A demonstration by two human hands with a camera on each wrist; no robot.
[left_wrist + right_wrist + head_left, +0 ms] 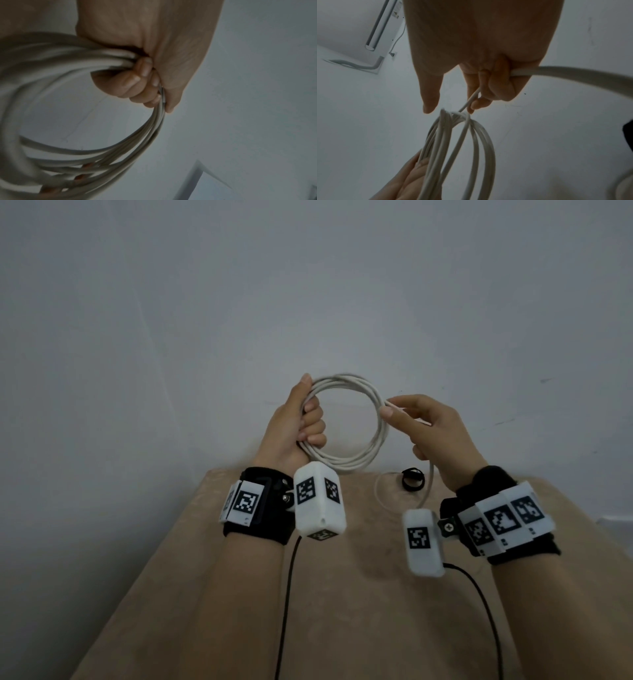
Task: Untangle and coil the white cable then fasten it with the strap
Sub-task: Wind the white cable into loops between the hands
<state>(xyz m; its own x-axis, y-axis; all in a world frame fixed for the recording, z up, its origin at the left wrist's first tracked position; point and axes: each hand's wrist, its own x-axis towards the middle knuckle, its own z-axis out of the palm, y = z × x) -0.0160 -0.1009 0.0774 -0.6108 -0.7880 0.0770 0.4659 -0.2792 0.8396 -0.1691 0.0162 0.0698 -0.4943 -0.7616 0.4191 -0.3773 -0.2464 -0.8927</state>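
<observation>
The white cable (371, 446) forms a round coil of several loops held up in front of the wall. My left hand (301, 422) grips the coil's left side, fingers (137, 83) curled round the bundled strands (72, 63). My right hand (428, 429) holds the loose strand at the coil's right side; the cable (565, 73) runs through its curled fingers (498, 86) and joins the coil (467, 135). The remaining tail (428, 487) hangs from the right hand down to the table. The black strap (412, 479), a small ring, lies on the table below and between the hands.
A beige table (342, 594) stretches beneath my arms, its far edge against a plain pale wall (308, 302). Black wires (287, 594) trail from the wrist cameras across the table. A wall fixture with a pipe (373, 35) appears in the right wrist view.
</observation>
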